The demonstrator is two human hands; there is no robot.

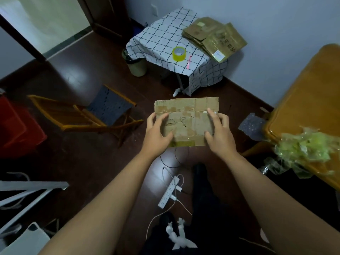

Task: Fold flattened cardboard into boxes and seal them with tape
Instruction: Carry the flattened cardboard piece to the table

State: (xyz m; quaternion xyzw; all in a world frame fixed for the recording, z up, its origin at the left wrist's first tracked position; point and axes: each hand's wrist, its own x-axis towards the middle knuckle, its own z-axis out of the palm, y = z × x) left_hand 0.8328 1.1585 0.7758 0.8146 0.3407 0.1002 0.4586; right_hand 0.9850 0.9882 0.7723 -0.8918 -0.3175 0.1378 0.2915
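Note:
A flattened brown cardboard box [186, 115] with old tape marks hangs in the air in front of me. My left hand [156, 134] grips its left edge, thumb on top near the lower corner. My right hand [219, 133] grips its right edge, with fingers lying over the upper face. A roll of yellow tape [179, 53] stands on the small table with the checked cloth [161, 34] further ahead. A stack of flattened cardboard [214, 38] lies on that table's right side.
A pink pen-like tool [189, 62] lies beside the tape. A folding wooden chair [88, 113] stands to the left, a waste bin [136, 66] by the table. A wooden table [309, 100] with crumpled used tape [305, 148] is at right. A power strip [169, 193] and cables lie on the floor.

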